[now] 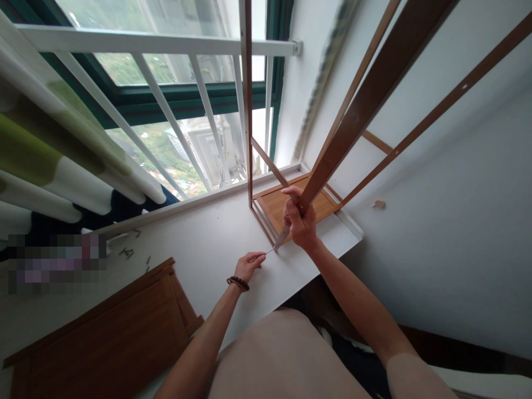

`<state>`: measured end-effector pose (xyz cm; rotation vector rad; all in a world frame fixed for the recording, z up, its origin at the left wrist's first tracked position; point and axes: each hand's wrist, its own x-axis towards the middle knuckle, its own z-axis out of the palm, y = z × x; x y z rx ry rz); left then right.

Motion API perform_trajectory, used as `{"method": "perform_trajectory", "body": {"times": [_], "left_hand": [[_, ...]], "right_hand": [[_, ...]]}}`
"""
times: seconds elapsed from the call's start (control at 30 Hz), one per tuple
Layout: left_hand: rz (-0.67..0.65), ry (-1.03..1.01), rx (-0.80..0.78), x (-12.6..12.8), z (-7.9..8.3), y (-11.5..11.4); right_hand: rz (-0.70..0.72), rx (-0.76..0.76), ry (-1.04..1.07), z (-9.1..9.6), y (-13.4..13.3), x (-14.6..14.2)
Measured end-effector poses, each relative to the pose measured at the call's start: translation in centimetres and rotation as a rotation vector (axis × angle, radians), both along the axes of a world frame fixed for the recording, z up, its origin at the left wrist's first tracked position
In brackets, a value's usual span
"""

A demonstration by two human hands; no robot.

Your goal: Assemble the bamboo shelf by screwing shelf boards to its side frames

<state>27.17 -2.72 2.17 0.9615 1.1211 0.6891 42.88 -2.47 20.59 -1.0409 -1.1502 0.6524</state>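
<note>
A brown wooden rack frame (351,124) stands upright on the white ledge, with a slatted-edge shelf panel (272,206) at its base. Around the lower part of its nearest post my right hand (302,224) is closed, thumb towards the window. My left hand (247,268), wearing a dark bead bracelet (238,283), pinches a thin metal rod (270,251) that looks like a hex key. The rod's far end meets the foot of that same post, just below my right hand. Whether it sits in a screw head is too small to make out.
A loose brown wooden panel (103,332) lies on the white ledge (216,233) at left. Several small screws (127,252) are scattered behind it. White railings (160,105) and a window stand beyond, a patterned curtain (50,160) at left, and a white wall (449,210) at right.
</note>
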Motion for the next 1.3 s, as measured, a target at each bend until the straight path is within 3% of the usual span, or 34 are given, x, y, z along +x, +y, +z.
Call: {"method": "perform_trajectory", "body": {"times": [0.07,0.27,0.37,0.5,0.73,0.83,0.93,1.1,1.3], "left_hand": [[0.041,0.009,-0.039,0.2,0.2,0.0],[0.037,-0.204,-0.387,0.4,0.1,-0.2],[0.091,-0.239,-0.433,0.4,-0.1,-0.1],[0.16,-0.216,-0.261,0.5,-0.3,0.1],[0.123,0.04,0.293,0.5,0.8,-0.5],[0.149,0.036,0.38,0.7,1.0,-0.8],[0.17,-0.007,0.309,0.7,0.8,-0.9],[0.114,-0.121,0.046,0.3,0.6,-0.9],[0.155,-0.22,-0.075,0.3,0.7,-0.4]], "right_hand": [[-0.001,0.008,-0.005,0.0,0.0,0.0],[-0.006,0.026,-0.022,0.1,0.0,0.0],[-0.004,0.031,-0.028,0.1,0.0,0.0],[-0.004,0.028,-0.032,0.0,0.0,0.1],[0.002,0.006,-0.035,-0.1,0.1,-0.1],[0.008,0.009,-0.041,0.0,0.1,-0.1],[-0.001,0.019,-0.054,0.0,0.1,-0.1],[-0.011,0.021,-0.035,0.1,0.1,-0.1],[-0.017,0.014,-0.037,0.1,0.0,-0.1]]}}
